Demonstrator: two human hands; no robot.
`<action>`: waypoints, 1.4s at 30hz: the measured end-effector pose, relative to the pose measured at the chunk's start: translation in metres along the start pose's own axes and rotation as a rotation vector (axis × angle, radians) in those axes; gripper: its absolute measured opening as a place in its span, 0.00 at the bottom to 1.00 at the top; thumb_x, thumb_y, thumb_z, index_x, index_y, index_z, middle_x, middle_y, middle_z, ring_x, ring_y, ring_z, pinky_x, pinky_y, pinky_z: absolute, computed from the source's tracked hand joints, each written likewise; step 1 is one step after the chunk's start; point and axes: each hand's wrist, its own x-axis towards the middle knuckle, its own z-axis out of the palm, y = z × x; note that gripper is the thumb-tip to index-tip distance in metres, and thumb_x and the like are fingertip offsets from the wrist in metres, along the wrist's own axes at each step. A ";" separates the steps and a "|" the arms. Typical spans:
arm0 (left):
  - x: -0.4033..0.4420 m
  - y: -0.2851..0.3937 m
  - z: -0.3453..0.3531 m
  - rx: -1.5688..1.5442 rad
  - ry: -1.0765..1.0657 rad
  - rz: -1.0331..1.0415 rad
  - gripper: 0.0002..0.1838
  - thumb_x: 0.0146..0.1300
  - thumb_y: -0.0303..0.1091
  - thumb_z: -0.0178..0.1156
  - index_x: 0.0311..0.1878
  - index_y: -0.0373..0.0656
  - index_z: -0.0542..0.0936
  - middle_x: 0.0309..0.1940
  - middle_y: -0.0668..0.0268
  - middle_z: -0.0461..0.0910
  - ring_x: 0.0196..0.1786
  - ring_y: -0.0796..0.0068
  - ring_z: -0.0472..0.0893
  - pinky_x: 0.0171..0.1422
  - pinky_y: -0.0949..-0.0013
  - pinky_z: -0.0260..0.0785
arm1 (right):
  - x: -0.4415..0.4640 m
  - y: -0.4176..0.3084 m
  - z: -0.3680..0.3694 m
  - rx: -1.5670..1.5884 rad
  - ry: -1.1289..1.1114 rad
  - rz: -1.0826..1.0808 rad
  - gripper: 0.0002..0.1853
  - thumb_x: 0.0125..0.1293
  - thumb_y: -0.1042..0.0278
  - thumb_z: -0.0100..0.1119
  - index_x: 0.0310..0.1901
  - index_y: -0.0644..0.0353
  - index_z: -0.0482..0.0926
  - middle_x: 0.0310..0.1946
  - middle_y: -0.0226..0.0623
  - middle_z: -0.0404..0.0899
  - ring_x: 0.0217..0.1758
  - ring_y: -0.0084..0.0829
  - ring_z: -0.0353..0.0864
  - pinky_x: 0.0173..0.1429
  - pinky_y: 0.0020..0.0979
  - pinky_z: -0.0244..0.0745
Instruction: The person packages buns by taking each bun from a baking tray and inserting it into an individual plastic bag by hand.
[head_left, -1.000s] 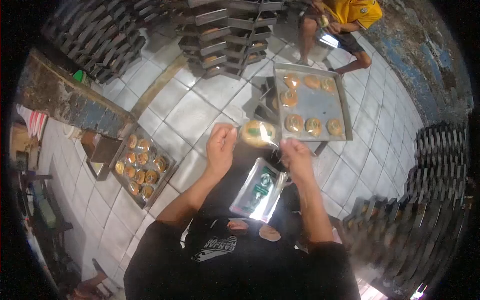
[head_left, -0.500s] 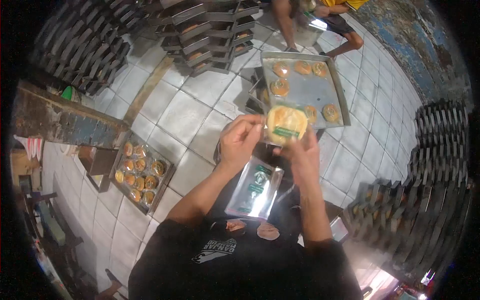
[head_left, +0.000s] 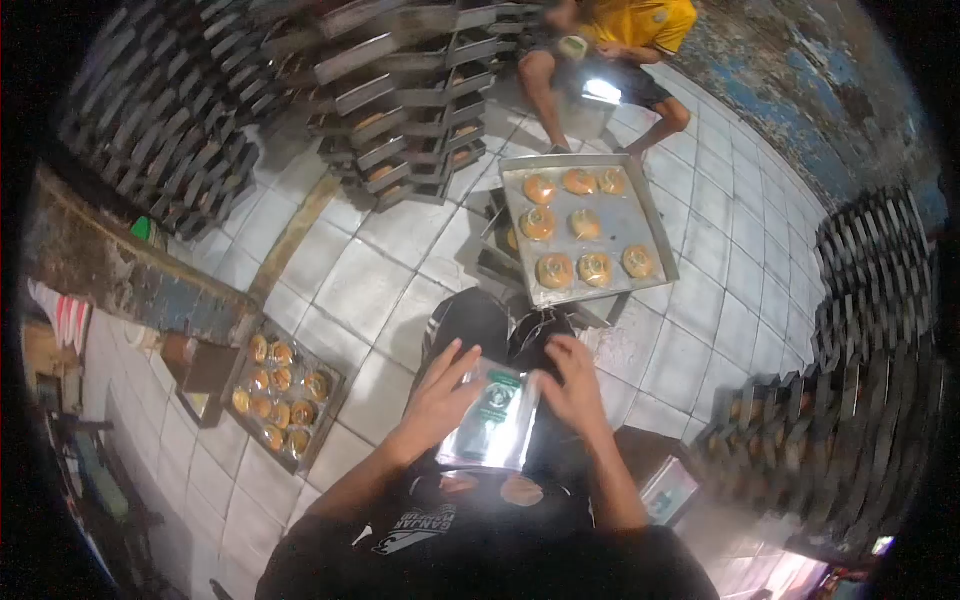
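A stack of clear plastic wrappers (head_left: 490, 425) with green printing lies on my lap, its surface shiny with glare. My left hand (head_left: 435, 400) rests along its left edge, fingers stretched out and spread. At the upper right corner is my right hand (head_left: 573, 390), fingers bent and apart, thumb side near the wrappers. Neither hand visibly lifts anything. Ahead of my knees, a metal tray (head_left: 640, 215) carries several round buns in clear wrappers, one bun (head_left: 585, 225) sitting in its middle row.
To the left, a second tray (head_left: 297, 462) of wrapped buns sits on the tiled floor (head_left: 370, 255). Tall stacks of trays (head_left: 400, 110) rise ahead, with more stacked trays (head_left: 800, 420) at right. Another person in a yellow shirt (head_left: 640, 25) sits beyond the tray.
The wrapped bun that was between my hands is out of them; a bun now sits in the tray's middle row. Both hands came down to the wrappers on my lap. The view shifted.
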 end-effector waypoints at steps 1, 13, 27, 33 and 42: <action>0.001 0.001 -0.001 0.003 -0.006 0.027 0.12 0.61 0.26 0.66 0.49 0.42 0.87 0.70 0.55 0.75 0.77 0.48 0.68 0.76 0.52 0.67 | -0.002 -0.020 -0.010 -0.006 0.027 0.004 0.30 0.61 0.58 0.73 0.62 0.63 0.77 0.59 0.55 0.76 0.64 0.53 0.75 0.69 0.50 0.69; 0.004 0.011 -0.005 -0.841 -0.364 -0.440 0.15 0.71 0.33 0.66 0.57 0.40 0.84 0.53 0.61 0.86 0.57 0.68 0.84 0.59 0.66 0.79 | 0.013 -0.086 -0.112 0.379 -0.454 -0.037 0.09 0.66 0.66 0.68 0.44 0.60 0.85 0.42 0.40 0.83 0.50 0.38 0.83 0.61 0.44 0.78; 0.043 -0.026 0.032 -1.116 0.149 -0.689 0.17 0.81 0.42 0.52 0.47 0.35 0.78 0.38 0.51 0.87 0.35 0.63 0.88 0.39 0.66 0.82 | -0.259 0.324 0.128 0.147 -0.619 0.823 0.16 0.67 0.62 0.63 0.51 0.60 0.89 0.49 0.39 0.90 0.51 0.32 0.86 0.57 0.37 0.80; 0.064 -0.030 0.034 -0.937 0.154 -0.653 0.18 0.79 0.41 0.53 0.36 0.36 0.79 0.33 0.54 0.86 0.31 0.71 0.85 0.36 0.69 0.78 | -0.190 0.335 0.059 0.726 0.168 0.908 0.09 0.65 0.69 0.65 0.44 0.64 0.86 0.37 0.35 0.87 0.37 0.30 0.85 0.44 0.33 0.81; 0.071 -0.029 0.040 -0.537 0.176 -0.698 0.15 0.83 0.32 0.47 0.38 0.35 0.75 0.30 0.61 0.77 0.28 0.73 0.75 0.32 0.69 0.70 | 0.005 0.359 0.038 0.225 0.631 0.858 0.12 0.75 0.68 0.54 0.48 0.68 0.82 0.39 0.49 0.85 0.40 0.43 0.86 0.48 0.42 0.80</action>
